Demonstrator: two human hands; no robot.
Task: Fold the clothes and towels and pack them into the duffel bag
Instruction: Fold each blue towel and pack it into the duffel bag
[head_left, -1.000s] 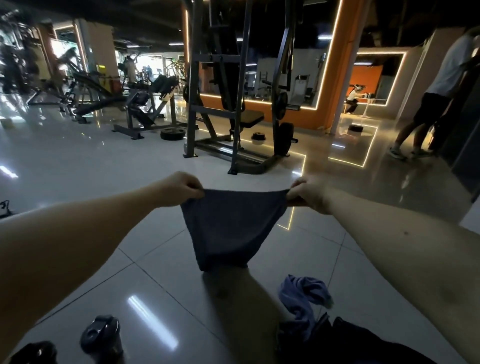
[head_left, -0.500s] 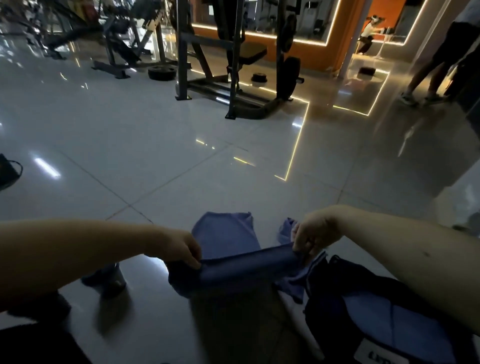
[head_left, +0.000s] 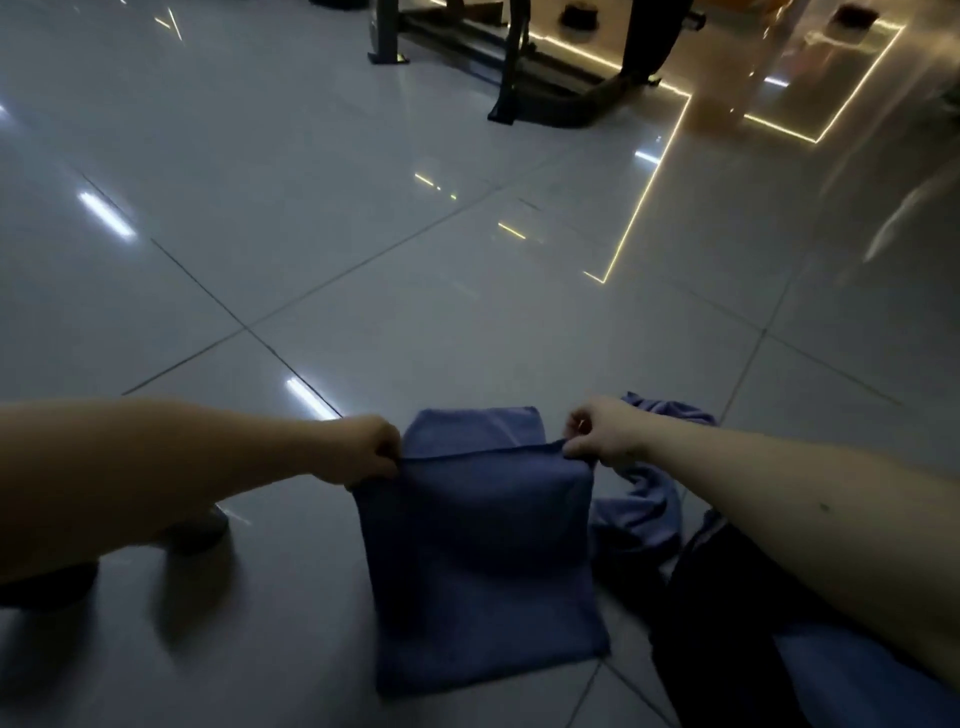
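A dark blue towel (head_left: 483, 566) lies flat on the tiled floor in front of me, its near layer folded over so a strip of the lower layer shows beyond the fold. My left hand (head_left: 366, 452) pinches the fold's left corner. My right hand (head_left: 597, 436) pinches the right corner. A crumpled lighter blue cloth (head_left: 644, 509) lies just right of the towel, partly under my right forearm. The black duffel bag (head_left: 727, 623) sits at the lower right, open, with blue fabric (head_left: 841, 680) inside.
A dark bottle-like object (head_left: 200, 530) and another dark object (head_left: 47, 587) stand on the floor under my left forearm. A weight machine's base (head_left: 545, 98) stands far ahead. Lit floor strips (head_left: 644, 208) run at the upper right.
The towel hung in the air between my hands a second ago. Both hands have brought it down and laid it folded on the floor. The camera has tilted down toward the floor.
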